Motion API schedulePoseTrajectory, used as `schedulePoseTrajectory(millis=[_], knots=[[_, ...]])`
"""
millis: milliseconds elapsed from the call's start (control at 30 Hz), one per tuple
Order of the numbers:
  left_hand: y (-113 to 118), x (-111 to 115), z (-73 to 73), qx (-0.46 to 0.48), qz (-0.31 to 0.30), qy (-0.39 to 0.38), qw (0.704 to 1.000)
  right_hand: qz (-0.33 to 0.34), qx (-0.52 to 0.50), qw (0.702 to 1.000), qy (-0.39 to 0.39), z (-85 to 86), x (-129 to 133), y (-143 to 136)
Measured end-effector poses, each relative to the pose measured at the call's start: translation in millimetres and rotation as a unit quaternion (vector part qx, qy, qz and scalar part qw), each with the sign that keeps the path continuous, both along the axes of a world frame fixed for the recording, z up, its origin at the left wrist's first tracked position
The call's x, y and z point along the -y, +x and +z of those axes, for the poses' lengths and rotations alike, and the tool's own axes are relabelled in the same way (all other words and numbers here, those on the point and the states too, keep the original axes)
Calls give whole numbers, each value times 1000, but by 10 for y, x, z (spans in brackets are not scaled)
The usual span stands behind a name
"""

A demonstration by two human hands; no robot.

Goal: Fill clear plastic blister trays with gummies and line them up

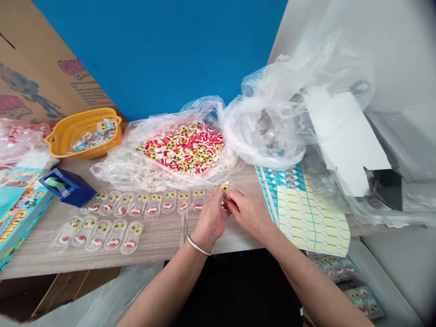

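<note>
Between my two hands is a small clear tray with a yellow eye-shaped candy showing at its top. My left hand has its fingers closed on the tray's left side. The fingers of my right hand pinch at its lower right; fingertips cover much of it. To the left, a row of clear trays runs along the table, each with yellow eyes above a red and white piece. Several more such trays form a second row nearer the front edge. Behind them lies an open plastic bag of loose candies.
A yellow basket holds small packs at the back left, near a blue tape dispenser and a colourful box. Tweezers lie left of my hands. Label sheets and plastic bags are at the right.
</note>
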State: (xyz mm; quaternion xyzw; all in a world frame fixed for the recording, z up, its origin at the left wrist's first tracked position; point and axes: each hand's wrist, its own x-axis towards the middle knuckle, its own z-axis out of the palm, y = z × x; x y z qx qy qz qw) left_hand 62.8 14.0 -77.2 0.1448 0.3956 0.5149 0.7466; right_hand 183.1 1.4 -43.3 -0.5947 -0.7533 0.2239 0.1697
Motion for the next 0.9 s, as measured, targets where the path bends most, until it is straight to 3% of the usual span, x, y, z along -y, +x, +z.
schedulePoseTrajectory(millis=[200,500,700,900], knots=[[127,122,68,-9,-32,-4,999,-86,-128,986,68,-195,201,194],[236,174,80,-88,-44,-28,995,-135,-77,988,26,-170,166,200],[262,165,8,-103,-53,-33,993,-150,-60,987,-5,-205,148,175],[243,105,-13,-92,-74,-26,993,-147,-137,980,10,-275,181,308]])
